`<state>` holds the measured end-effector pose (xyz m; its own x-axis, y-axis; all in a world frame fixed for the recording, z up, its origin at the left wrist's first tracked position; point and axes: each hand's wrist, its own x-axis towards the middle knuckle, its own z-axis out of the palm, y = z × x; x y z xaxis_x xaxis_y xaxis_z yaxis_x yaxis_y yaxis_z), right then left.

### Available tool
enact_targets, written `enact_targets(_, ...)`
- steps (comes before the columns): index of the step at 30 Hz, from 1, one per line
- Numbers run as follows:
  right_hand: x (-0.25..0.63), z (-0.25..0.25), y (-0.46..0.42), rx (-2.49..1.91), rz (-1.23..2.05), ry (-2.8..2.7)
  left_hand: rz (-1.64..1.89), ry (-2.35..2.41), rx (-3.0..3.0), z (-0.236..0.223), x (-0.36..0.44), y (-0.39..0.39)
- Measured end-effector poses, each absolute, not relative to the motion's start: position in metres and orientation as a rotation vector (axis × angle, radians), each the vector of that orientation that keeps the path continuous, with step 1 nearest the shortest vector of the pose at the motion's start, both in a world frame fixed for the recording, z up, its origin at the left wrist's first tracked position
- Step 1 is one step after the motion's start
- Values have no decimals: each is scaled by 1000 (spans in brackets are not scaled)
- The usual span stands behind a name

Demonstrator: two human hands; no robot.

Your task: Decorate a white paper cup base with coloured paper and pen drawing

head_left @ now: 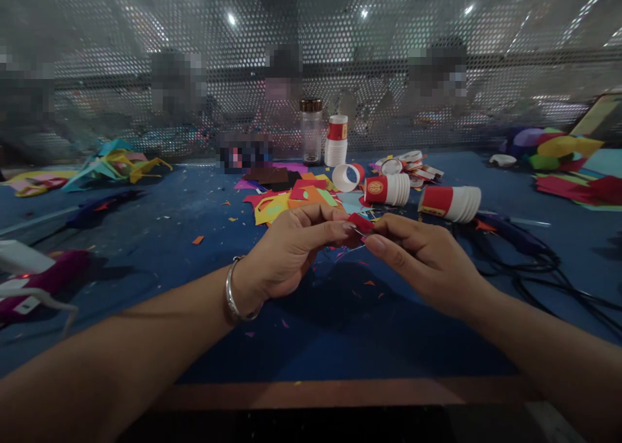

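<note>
In front of me, above the table, my left hand [296, 245] is closed in a pinch on a small folded red piece [360, 222], which looks like paper or felt. My right hand [420, 252] meets it from the other side, thumb and forefinger pressed together at its right end. A thin, pale wire-like strand [358, 232] runs between the fingertips of both hands. Fingers partly cover the red piece. Just beyond the hands lies a heap of coloured sheets [272, 208] in yellow, red, orange and other colours.
Stacked red and white paper cups [389, 189] lie behind the hands; another stack [336, 146] stands beside a clear jar [311, 135]. Glue guns lie left [104, 208] and right [519, 236], with black cables [568, 294]. A purple power strip [43, 287] sits at left.
</note>
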<state>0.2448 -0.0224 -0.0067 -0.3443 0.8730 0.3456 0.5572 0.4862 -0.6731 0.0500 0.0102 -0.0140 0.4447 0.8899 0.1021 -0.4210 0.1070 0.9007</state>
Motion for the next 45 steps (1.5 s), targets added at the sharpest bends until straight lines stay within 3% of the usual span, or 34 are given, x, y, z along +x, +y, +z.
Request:
enact_targets(20,244,-2,-24,-1123,584,-1969,1096,586,1112,-9,50,12)
enact_targets(34,239,-2,-15,-1088,852,-1809,1049,709,1203,-13,52,9)
enact_targets(45,242,-4,-14,-1072,819,-1811,980,646,1159,-15,51,7)
